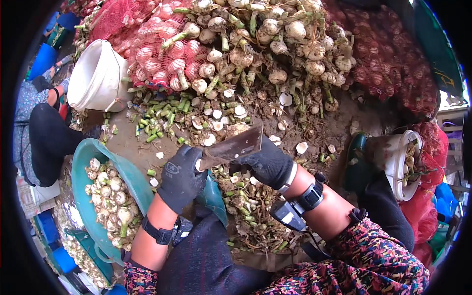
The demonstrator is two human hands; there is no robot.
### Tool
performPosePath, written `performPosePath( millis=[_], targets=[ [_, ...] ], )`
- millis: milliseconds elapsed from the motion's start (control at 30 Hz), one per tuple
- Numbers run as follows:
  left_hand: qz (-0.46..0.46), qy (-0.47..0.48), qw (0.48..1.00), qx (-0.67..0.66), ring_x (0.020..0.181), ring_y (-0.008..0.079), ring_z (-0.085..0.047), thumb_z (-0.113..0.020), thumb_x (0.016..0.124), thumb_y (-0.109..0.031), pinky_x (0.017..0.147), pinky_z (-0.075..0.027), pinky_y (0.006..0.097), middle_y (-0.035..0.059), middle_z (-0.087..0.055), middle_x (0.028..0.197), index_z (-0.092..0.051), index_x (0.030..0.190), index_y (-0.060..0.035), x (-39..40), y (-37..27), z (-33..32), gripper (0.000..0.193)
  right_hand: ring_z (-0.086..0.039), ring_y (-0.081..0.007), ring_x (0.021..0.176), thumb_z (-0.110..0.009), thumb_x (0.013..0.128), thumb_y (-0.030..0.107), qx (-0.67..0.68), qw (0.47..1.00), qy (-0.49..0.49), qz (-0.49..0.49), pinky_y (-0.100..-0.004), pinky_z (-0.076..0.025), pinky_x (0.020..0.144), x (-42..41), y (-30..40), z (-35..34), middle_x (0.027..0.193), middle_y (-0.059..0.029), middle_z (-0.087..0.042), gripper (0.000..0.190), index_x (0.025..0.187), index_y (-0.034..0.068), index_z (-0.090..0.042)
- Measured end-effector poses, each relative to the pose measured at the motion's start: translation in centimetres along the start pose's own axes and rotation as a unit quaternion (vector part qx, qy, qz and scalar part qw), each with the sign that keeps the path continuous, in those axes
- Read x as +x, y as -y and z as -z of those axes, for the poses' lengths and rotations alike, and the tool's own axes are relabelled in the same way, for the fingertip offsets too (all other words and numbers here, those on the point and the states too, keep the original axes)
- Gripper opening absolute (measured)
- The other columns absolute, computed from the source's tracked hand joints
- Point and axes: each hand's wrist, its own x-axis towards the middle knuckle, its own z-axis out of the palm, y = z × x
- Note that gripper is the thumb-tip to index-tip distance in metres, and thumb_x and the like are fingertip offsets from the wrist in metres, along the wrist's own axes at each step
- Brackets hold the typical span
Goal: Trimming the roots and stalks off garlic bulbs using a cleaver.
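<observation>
My left hand [180, 179], in a black work glove, grips the pale handle of a cleaver [238, 145]. Its broad, dirty blade points right and slightly away from me. Close behind the blade's right part is my right hand [273, 166], gloved the same way, with curled fingers. The blade partly hides those fingers, and whether they hold anything is not visible. Beyond the blade's upper edge shows a garlic bulb [238, 129]; I cannot tell if it is touched. Stalk and root trimmings [254, 217] lie below my hands between my legs.
A heap of untrimmed garlic [295, 33] rises ahead, flanked by red mesh sacks [155, 48]. Cut green stalks [158, 118] litter the floor. At left stand a teal basin [79, 184] of trimmed bulbs and a white bucket [83, 84], near a seated person [51, 136]. Another bucket [396, 158] is right.
</observation>
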Motion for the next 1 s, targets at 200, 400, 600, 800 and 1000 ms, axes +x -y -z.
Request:
performPosePath(
  millis=[200, 400, 600, 800, 1000],
  targets=[
    [-0.012, 0.036, 0.999, 0.014, 0.081, 0.0376, -0.057, -0.071, 0.061, -0.009, 0.068, -0.048, 0.0426, 0.0167, -0.056, 0.092, -0.057, 0.098, -0.004, 0.9, -2.0, 1.4, 0.04, -0.063, -0.0146, 0.09, -0.061, 0.081, 0.006, 0.102, 0.993, -0.043, -0.033, -0.0286, -0.051, 0.081, -0.9, 1.0, -0.3, 0.104, -0.0112, -0.067, 0.026, 0.106, 0.0, -0.065],
    [-0.011, 0.072, 0.997, 0.006, 0.08, 0.0371, -0.057, -0.069, 0.061, -0.007, 0.068, -0.048, 0.0431, 0.0159, -0.055, 0.09, -0.056, 0.097, -0.0047, 1.2, -2.3, 1.0, 0.038, -0.062, -0.0132, 0.091, -0.067, 0.076, 0.006, 0.097, 0.993, -0.065, 0.01, -0.0283, -0.05, 0.082, -1.8, -0.9, -0.3, 0.104, -0.0076, -0.066, 0.035, 0.11, 0.001, -0.06],
    [0.112, 0.095, 0.986, 0.081, 0.082, 0.038, -0.056, -0.062, 0.069, -0.013, 0.07, -0.046, 0.044, 0.0191, -0.056, 0.09, -0.057, 0.096, -0.0048, -1.3, 6.2, -2.1, 0.029, -0.056, -0.0095, 0.083, -0.079, 0.063, 0.016, 0.036, 0.999, -0.035, 0.02, -0.0274, -0.048, 0.078, -2.2, 3.0, -3.5, 0.09, -0.002, -0.061, 0.054, 0.109, 0.007, -0.053],
    [0.134, 0.079, 0.987, -0.051, 0.079, 0.0355, -0.061, -0.068, 0.071, -0.014, 0.071, -0.049, 0.04, 0.0158, -0.061, 0.084, -0.057, 0.093, -0.0031, -1.8, 5.5, -2.8, 0.027, -0.055, -0.0061, 0.085, -0.08, 0.072, 0.017, 0.259, 0.951, -0.101, -0.132, -0.023, -0.047, 0.074, -1.7, 4.4, -1.9, 0.093, 0.0009, -0.059, 0.05, 0.111, 0.006, -0.052],
    [0.28, 0.09, 0.88, -0.374, 0.072, 0.0139, -0.061, -0.07, 0.074, -0.002, 0.066, -0.05, 0.0289, 0.0061, -0.065, 0.08, -0.063, 0.09, -0.0009, -0.9, 3.0, -1.9, 0.018, -0.054, -0.01, 0.096, -0.077, 0.069, 0.003, -0.052, 0.987, -0.153, 0.008, -0.0266, -0.047, 0.084, -1.1, 3.5, 1.9, 0.105, -0.0006, -0.057, 0.056, 0.119, 0.006, -0.052]
  ],
)
